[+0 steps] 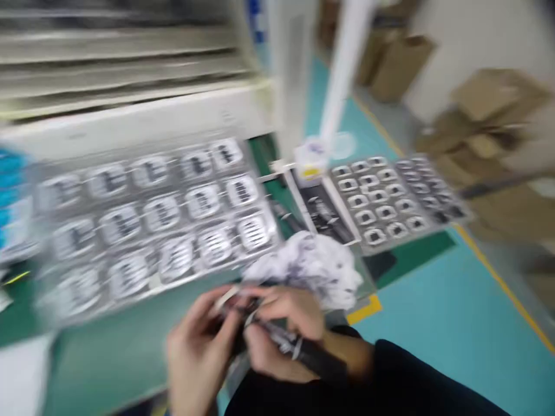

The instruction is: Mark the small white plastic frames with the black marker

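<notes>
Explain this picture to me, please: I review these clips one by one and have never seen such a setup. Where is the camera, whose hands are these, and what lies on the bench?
There is no machine here: a person works with two bare hands, and the single camera sits on that person's head, looking forward and down. The picture is blurred by motion.

The left hand and the right hand meet low in the middle. The right hand grips a dark marker-like pen; both pinch a small dark part too blurred to identify.

Just beyond them lies a crumpled white cloth or wipe on the green bench top. On the left rests a large clear plastic tray with rows of pockets holding small dark parts. A second, smaller tray of the same sort lies on the right. Brown cardboard boxes stand on the floor behind.
</notes>
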### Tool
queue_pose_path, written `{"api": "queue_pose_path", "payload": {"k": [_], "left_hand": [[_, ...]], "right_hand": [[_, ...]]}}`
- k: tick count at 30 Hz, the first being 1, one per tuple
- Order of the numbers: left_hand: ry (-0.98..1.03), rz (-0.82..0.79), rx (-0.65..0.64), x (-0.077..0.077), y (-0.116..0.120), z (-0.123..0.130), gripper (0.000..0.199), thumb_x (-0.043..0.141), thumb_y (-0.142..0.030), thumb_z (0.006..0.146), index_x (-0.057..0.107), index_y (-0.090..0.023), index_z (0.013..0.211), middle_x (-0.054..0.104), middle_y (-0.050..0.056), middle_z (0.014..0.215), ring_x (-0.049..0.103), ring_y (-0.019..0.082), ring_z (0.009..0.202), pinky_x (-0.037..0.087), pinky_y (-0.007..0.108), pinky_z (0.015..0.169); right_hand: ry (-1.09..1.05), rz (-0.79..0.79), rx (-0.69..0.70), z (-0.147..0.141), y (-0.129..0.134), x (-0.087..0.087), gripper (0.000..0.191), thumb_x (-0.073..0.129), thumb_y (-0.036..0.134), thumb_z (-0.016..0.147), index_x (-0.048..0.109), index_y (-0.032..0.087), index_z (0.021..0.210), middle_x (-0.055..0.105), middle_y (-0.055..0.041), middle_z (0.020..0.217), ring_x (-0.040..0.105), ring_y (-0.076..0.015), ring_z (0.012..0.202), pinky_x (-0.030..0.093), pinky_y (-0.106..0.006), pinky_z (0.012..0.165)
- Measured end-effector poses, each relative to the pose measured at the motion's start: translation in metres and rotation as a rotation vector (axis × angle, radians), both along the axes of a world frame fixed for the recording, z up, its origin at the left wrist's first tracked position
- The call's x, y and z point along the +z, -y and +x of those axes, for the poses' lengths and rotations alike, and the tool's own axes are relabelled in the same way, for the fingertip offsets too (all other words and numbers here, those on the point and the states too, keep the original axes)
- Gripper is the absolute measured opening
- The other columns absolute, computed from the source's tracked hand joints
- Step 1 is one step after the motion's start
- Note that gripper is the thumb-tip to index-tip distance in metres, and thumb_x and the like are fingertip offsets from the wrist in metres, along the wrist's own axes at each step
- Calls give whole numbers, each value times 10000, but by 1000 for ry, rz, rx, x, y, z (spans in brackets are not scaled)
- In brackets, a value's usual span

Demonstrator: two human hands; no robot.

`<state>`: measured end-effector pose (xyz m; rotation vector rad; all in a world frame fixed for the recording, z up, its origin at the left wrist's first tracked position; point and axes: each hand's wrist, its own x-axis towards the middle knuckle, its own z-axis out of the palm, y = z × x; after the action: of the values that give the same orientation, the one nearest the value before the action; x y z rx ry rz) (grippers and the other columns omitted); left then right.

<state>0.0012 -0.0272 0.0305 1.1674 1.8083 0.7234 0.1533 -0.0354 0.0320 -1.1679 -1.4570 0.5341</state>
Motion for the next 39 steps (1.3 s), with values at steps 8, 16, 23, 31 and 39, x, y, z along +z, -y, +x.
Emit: {"api": "queue_pose_path", "payload": {"k": [8,16,23,31,39], "left_hand": [[415,125,31,-2,-10,6,122,807,-266,960,764,-152,944,744,1,752,627,103,658,453,189,623],[412,180,-14,-4,-4,3,134,822,-272,968,743,-177,914,666,-38,689,545,91,623,387,209,574],[354,204,-32,-5,-4,4,145,810,-294,986,746,-193,905,643,-32,688,603,120,662,435,236,620],[288,265,-51,-8,-2,5,119,793,-260,987,737,-195,904,599,-52,666,591,109,646,434,232,620],[173,413,-89,-10,-1,6,106,754,-216,1000,725,-189,901,586,-69,653,488,67,588,397,189,585]], "right_hand": [[-64,109,225,10,-17,-12,230,785,43,936,705,173,1109,774,-53,974,827,-277,1024,744,-385,946],[71,156,152,7,-19,-10,277,827,-1,912,728,163,1112,795,-41,1025,832,-264,1039,747,-307,898],[23,162,120,1,-18,-11,218,813,19,934,735,147,1093,806,-73,1031,833,-278,1020,749,-355,859],[57,168,135,3,-17,-10,222,822,-21,915,716,117,1052,784,-70,991,828,-254,1046,724,-318,968],[33,184,116,1,-17,-12,222,808,-26,921,721,121,1063,777,-68,971,829,-261,995,746,-370,925]]}}
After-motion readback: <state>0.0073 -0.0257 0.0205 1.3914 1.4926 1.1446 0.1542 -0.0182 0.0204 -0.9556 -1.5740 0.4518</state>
